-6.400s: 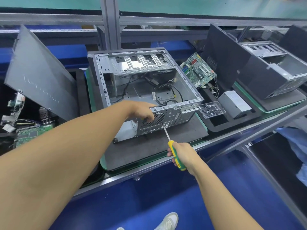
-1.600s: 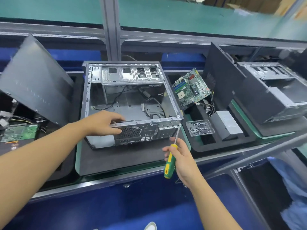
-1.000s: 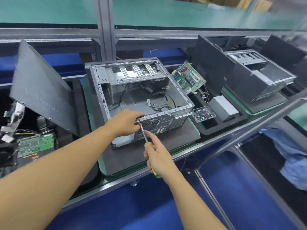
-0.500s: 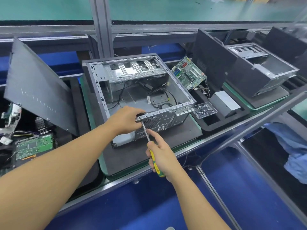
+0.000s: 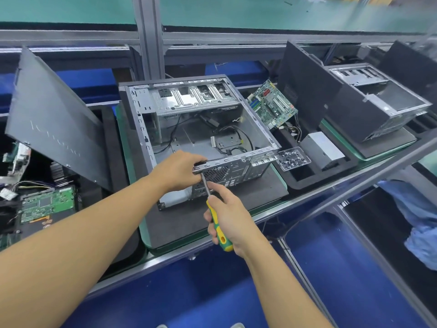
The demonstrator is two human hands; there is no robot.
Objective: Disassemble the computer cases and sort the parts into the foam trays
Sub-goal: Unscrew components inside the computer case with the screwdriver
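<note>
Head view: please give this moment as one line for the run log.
left hand grips computer case rear corner | right hand holds screwdriver, tip at rear panel

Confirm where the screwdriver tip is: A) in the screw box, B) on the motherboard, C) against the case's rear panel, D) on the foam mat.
C: the right hand holds the screwdriver with its shaft angled up to the rear panel of the case, just below the left hand gripping the rim.
</note>
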